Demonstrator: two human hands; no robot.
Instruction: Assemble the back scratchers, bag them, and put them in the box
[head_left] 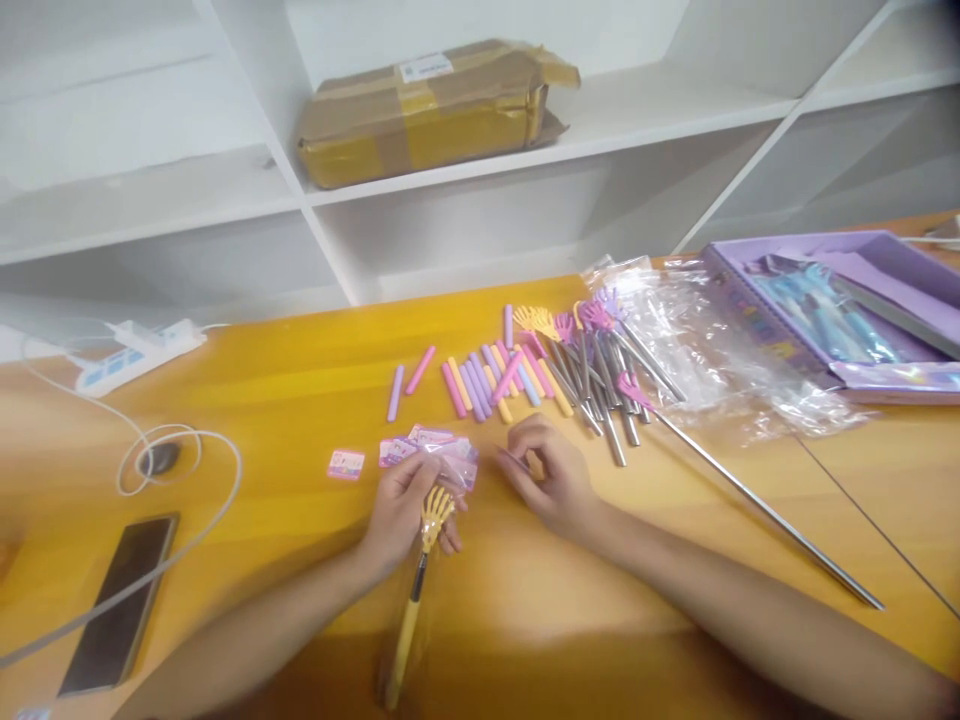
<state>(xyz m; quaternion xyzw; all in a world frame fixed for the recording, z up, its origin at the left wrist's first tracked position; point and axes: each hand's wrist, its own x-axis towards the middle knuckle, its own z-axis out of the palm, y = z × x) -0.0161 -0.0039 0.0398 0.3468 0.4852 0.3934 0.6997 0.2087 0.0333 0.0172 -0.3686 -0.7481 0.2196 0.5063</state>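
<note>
My left hand (401, 505) pinches the top of a clear plastic bag. Inside the bag is a yellow back scratcher (412, 600) with a hand-shaped head, its handle pointing toward me. Just right of it, my right hand (551, 475) is closed in a pinch; a thin edge shows at the fingertips, too small to name. Beyond my left hand lies a pile of pink and purple printed cards (427, 440), and a single card (346, 464) sits left of them. Pink, purple, yellow and blue tubes (480, 380) are spread behind the cards.
Several metal back scratchers (592, 350) are heaped right of the tubes; an extended pink-headed one (765, 510) lies nearer. Behind are clear bags (675, 330) and a purple box (817, 370). At left are a phone (120, 600), cable and power strip (142, 360). A carton (427, 120) rests on the shelf.
</note>
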